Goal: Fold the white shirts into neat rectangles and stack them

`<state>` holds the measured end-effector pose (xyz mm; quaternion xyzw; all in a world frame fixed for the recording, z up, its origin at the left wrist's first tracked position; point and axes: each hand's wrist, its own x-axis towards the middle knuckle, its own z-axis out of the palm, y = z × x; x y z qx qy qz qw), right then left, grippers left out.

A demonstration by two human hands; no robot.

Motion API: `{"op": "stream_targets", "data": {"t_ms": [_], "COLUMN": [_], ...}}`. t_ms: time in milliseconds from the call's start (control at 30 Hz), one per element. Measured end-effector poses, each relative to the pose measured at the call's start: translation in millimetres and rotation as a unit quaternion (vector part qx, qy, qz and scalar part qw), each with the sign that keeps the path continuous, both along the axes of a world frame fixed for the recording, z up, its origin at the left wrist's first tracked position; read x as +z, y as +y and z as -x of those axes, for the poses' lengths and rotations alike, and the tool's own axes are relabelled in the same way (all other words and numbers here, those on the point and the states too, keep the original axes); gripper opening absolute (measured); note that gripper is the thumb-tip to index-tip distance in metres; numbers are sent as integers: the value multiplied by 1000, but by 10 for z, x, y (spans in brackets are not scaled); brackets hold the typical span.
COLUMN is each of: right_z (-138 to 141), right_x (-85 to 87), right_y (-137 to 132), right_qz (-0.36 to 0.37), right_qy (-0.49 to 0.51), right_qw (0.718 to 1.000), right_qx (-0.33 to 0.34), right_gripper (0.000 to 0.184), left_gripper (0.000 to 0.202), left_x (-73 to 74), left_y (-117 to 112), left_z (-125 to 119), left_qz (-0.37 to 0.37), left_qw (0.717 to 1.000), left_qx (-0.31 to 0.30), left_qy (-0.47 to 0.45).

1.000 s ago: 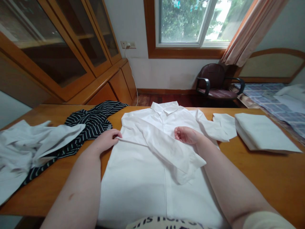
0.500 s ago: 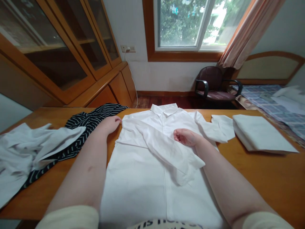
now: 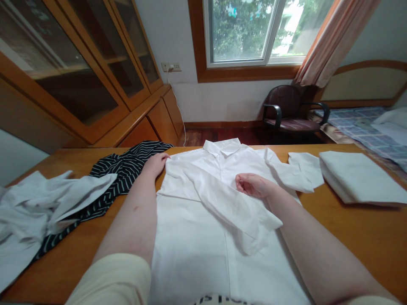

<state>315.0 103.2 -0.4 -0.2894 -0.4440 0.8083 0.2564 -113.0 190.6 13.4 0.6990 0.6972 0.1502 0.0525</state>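
White button-front shirt (image 3: 187, 228) lies front up, approx. mid-counter (image 3: 352, 245), body running twd the person. Fabric's plain, w/ soft wrinkles; placket (image 3: 227, 262) goes down the middle, collar (image 3: 221, 147) sits neat & pointed. L sleeve (image 3: 219, 197) is folded diag. across the front, cuff end pointing low R. R sleeve (image 3: 282, 171) lies out to the side, bent, its end just beside a folded white cloth (image 3: 362, 176).

Hands: L hand (image 3: 158, 163) is at the shirt's L shoulder, fingertips at the edge (can't tell if they pinch it). R hand (image 3: 252, 185) is loosely closed over the chest, nothing visible in it.

Edges: collar overlaps the counter's far edge in view; hem's out of sight by the person's body. Room: L side, a narrow wood strip, crossed by the L arm, btwn shirt & black striped garment (image 3: 127, 167), w/ a crumpled white garment (image 3: 57, 203) partly over that. R side, a wide wood stretch nearer than the folded cloth.
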Motion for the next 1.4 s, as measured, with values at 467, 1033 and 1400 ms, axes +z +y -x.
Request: {"op": "stream_targets", "data": {"t_ms": [467, 1033, 1400], "right_z": [31, 21, 60], "right_x": [51, 71, 140], "right_y": [-16, -9, -28], "right_qz": [29, 53, 56], "right_qy": [-12, -5, -14], "right_qw": [999, 998, 998], "right_qx": [-30, -32, -38], "right_gripper": [26, 26, 23], "left_gripper": [41, 69, 64], "left_x": [84, 21, 347], "left_y": [-29, -56, -699], "left_z": [-178, -97, -426], "left_qz": [-7, 97, 200], "left_qw": [989, 994, 975], "left_qx": [-124, -32, 91], "left_qy": [-76, 32, 14]}}
